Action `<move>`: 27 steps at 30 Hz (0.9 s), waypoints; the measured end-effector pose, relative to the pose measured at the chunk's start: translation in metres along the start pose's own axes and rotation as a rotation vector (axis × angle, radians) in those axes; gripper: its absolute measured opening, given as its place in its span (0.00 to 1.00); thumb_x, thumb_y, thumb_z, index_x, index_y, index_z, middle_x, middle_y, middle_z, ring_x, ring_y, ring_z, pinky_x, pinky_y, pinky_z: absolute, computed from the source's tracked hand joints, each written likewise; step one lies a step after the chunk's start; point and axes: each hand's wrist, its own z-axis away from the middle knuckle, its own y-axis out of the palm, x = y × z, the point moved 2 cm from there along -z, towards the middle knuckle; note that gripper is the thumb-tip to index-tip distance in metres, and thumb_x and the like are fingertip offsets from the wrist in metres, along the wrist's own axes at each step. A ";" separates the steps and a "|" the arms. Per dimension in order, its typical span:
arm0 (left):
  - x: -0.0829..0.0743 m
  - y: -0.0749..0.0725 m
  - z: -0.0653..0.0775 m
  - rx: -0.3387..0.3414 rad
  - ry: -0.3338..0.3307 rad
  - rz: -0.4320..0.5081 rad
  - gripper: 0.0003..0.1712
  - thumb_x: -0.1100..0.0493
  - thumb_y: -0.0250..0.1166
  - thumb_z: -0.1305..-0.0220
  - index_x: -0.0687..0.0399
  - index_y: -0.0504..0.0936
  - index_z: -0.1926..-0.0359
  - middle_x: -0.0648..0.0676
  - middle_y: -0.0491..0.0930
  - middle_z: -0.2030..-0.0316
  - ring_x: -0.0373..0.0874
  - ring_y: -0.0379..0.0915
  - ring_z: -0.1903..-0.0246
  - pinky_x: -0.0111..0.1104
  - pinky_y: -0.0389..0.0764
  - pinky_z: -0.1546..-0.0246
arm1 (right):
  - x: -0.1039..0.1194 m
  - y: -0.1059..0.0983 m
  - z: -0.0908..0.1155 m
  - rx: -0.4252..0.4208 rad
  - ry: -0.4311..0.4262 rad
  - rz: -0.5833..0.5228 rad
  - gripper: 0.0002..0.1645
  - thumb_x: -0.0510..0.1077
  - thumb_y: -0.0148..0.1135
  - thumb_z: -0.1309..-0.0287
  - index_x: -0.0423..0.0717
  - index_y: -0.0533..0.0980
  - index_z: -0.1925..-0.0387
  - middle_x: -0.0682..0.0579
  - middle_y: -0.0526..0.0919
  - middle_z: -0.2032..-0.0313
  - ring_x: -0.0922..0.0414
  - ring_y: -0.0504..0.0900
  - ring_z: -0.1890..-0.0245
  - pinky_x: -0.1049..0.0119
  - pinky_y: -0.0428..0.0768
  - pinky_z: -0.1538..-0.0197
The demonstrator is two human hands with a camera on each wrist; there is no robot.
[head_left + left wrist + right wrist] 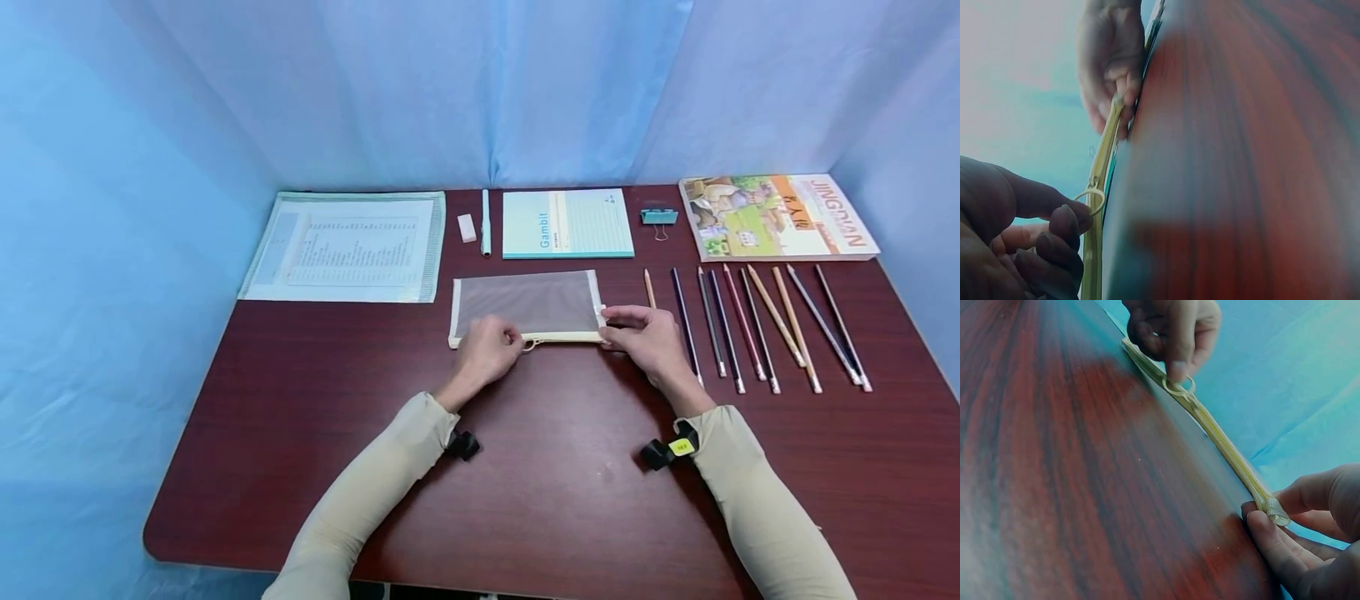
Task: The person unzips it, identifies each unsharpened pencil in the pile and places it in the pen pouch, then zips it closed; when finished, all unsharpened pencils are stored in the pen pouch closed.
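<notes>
A mesh zipper pouch (pixel 525 304) with pale yellow edging lies flat at the middle of the table. Along its near edge runs the zipper (pixel 1229 447), with a ring-shaped pull (pixel 1099 199) partway along. My left hand (pixel 489 346) pinches that ring between thumb and finger, as both wrist views show. At the pouch's right end, my right hand (pixel 645 337) grips the near corner, thumb on one side and fingers on the other. Whether anything lies inside the pouch is hard to tell; only grey mesh shows.
Several pencils (pixel 738 321) lie in a row on the right. Behind are a book (pixel 780 217), a teal binder clip (pixel 659 217), a notepad (pixel 567 223), a pen (pixel 486 222) and a white eraser (pixel 467 228). A document pouch (pixel 345 247) lies back left. Blue curtains (pixel 390 92) enclose the table.
</notes>
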 end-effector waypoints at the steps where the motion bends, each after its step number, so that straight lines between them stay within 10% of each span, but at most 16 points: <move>1: 0.004 -0.003 0.001 -0.003 -0.002 -0.002 0.09 0.63 0.64 0.42 0.52 0.88 0.76 0.48 0.83 0.80 0.36 0.70 0.81 0.25 0.72 0.82 | 0.000 0.000 0.000 0.002 -0.003 -0.006 0.26 0.29 0.65 0.42 0.20 0.72 0.44 0.69 0.85 0.71 0.71 0.86 0.74 0.74 0.89 0.66; 14: 0.047 -0.037 0.012 -0.022 -0.064 -0.006 0.12 0.63 0.62 0.43 0.51 0.83 0.81 0.43 0.69 0.87 0.38 0.65 0.81 0.25 0.65 0.82 | -0.002 0.000 -0.001 0.010 -0.019 -0.054 0.26 0.27 0.65 0.43 0.17 0.71 0.44 0.67 0.86 0.70 0.69 0.87 0.73 0.73 0.89 0.66; 27: 0.086 -0.064 0.019 -0.014 -0.073 0.035 0.08 0.64 0.62 0.47 0.56 0.87 0.76 0.50 0.81 0.85 0.35 0.69 0.85 0.24 0.71 0.81 | -0.003 -0.001 -0.002 0.007 -0.012 -0.057 0.26 0.27 0.65 0.44 0.17 0.71 0.45 0.66 0.86 0.71 0.68 0.87 0.74 0.73 0.89 0.66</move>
